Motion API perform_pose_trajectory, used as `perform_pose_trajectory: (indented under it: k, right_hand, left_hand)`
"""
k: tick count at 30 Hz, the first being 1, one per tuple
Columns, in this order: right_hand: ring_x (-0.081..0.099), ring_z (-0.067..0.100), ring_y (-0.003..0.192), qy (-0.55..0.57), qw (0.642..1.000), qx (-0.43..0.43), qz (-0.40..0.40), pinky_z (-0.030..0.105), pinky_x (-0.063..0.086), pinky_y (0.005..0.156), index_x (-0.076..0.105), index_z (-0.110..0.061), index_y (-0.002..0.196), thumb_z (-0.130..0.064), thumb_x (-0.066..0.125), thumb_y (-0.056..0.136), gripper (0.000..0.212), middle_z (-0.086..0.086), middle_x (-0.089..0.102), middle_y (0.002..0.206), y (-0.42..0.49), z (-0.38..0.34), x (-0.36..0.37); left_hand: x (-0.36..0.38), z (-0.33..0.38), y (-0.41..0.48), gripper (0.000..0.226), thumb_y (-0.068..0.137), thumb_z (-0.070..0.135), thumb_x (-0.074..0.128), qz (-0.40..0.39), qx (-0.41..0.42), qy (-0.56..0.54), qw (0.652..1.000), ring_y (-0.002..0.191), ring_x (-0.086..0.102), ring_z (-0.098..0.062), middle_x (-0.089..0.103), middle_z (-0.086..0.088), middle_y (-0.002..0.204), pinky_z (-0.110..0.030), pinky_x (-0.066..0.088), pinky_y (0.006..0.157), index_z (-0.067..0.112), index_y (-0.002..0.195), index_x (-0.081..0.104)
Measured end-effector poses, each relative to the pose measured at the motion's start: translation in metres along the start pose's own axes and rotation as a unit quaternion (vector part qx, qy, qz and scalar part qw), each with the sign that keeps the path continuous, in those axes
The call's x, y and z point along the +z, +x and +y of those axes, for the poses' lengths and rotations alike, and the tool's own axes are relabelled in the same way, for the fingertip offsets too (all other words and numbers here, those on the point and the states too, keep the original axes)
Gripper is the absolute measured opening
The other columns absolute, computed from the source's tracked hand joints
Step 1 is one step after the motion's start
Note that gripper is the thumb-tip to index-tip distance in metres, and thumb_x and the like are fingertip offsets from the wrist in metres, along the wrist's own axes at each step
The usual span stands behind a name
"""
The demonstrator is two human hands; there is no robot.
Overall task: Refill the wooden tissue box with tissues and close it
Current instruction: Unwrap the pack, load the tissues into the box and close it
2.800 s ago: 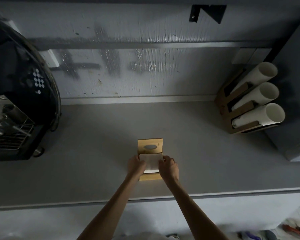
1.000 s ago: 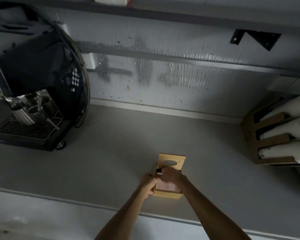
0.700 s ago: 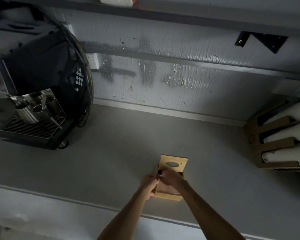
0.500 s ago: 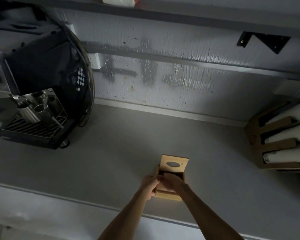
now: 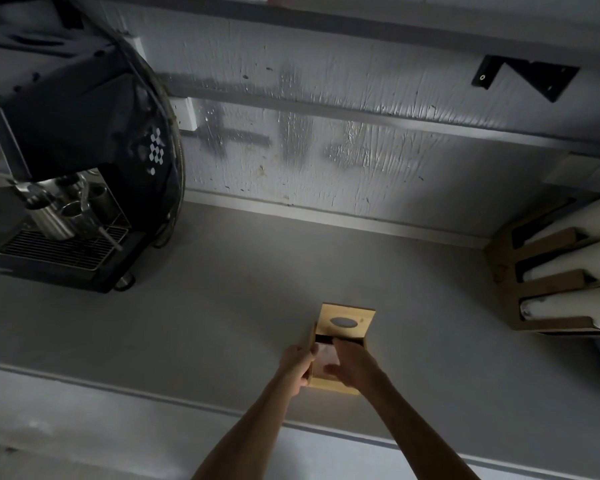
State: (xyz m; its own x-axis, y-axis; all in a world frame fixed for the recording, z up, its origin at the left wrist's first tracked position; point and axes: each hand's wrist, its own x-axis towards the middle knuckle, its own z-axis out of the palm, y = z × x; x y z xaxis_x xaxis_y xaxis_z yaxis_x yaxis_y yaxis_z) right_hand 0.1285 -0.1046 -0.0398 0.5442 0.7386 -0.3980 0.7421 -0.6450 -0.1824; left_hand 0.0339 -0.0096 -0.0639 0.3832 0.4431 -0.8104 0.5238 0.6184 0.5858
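Note:
A small wooden tissue box stands on the grey counter near its front edge. Its lid, with an oval slot, is tipped up and back, so the box is open. A pale stack of tissues lies inside, partly hidden by my fingers. My left hand grips the box's left wall, thumb over the rim. My right hand lies flat over the tissues, with its fingertips reaching into the far end under the lid.
A black espresso machine with a metal drip tray fills the left of the counter. A cardboard holder with three stacks of white cups lies at the right. The counter's front edge runs just below the box.
Both hands held the tissue stack over the open box earlier. My left hand has since moved to the box's side, and my right hand has slid over the tissues and pushed them deeper inside.

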Motion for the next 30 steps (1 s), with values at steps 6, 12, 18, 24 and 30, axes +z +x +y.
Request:
perform_pose_trajectory:
  k: [6,12,18,24,30]
  right_hand:
    - [0.066,0.022,0.104,0.049,0.962,-0.064,0.26,0.035,0.055,0.086,0.064,-0.015,0.112,-0.023,0.067,0.084,0.029,0.004,0.069,0.114,-0.039,-0.004,0.02]
    - [0.044,0.024,0.136,0.014,0.988,-0.059,0.144,0.047,0.014,0.119,0.049,-0.026,0.137,-0.059,0.009,0.097,0.066,-0.001,0.052,0.142,-0.051,-0.007,0.047]
    - [0.053,0.03,0.128,-0.041,0.986,-0.014,0.16,0.058,0.019,0.11,0.067,-0.019,0.116,-0.058,0.025,0.094,0.061,0.005,0.066,0.125,-0.068,0.011,0.046]
    - [0.035,0.036,0.139,-0.063,0.973,-0.067,0.213,0.063,0.024,0.108,0.057,-0.016,0.131,-0.057,0.039,0.091,0.06,0.011,0.051,0.143,-0.067,0.013,0.046]
    - [0.009,0.038,0.147,-0.129,0.98,-0.017,0.149,0.063,0.009,0.115,0.037,-0.021,0.145,-0.063,0.044,0.085,0.074,0.01,0.026,0.157,-0.064,0.016,0.057]
  left_hand:
    - [-0.001,0.0,-0.011,0.022,0.086,0.035,0.065,0.015,0.06,0.064,0.996,0.087,0.059,-0.023,0.06,-0.007,0.088,-0.036,0.054,0.066,0.014,0.089,0.06]
    - [0.009,-0.006,-0.014,0.04,0.088,0.033,0.058,0.072,0.202,0.22,0.952,0.109,0.06,-0.023,0.06,-0.002,0.118,-0.035,0.05,0.091,0.013,0.122,0.052]
    - [0.01,-0.017,-0.011,0.05,0.089,0.044,0.048,0.059,0.228,0.358,0.903,0.116,0.055,-0.026,0.055,-0.006,0.129,-0.044,0.049,0.094,0.015,0.13,0.042]
    - [0.022,-0.026,-0.038,0.048,0.094,0.034,0.021,0.181,0.415,0.402,0.796,0.122,0.047,-0.024,0.046,-0.007,0.137,-0.034,0.046,0.095,0.02,0.137,0.039]
    - [-0.004,-0.058,-0.023,0.053,0.096,0.05,0.019,0.16,0.415,0.622,0.645,0.14,0.032,-0.041,0.035,-0.013,0.153,-0.056,0.042,0.103,0.034,0.139,0.045]
